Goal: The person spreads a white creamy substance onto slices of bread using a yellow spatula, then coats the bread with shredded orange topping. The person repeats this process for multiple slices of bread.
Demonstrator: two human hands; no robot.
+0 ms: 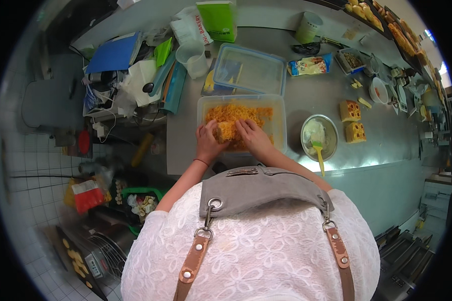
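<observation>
A clear plastic container [280, 128] stands at the edge of the steel worktop, holding loose orange-yellow shreds that look like meat floss [235, 113]. Inside it, my left hand [209, 141] grips the left side of a piece of bread or cake [226, 131] coated with the shreds. My right hand [254, 137] lies at the right of that piece, fingers bent and touching its coating. To the right is a steel bowl [336, 137] of pale cream with a green-yellow spatula or brush [318, 148] leaning in it. Two cut pieces of topped bread [350, 110] sit farther right.
Behind the container lies its blue-rimmed lid [250, 69] on a dark blue booklet [209, 84]. A clear plastic jug [192, 62] and a cluttered bin of folders and cables [113, 56] are at left. A colorful packet [310, 66] and a white bowl [378, 90] stand at right.
</observation>
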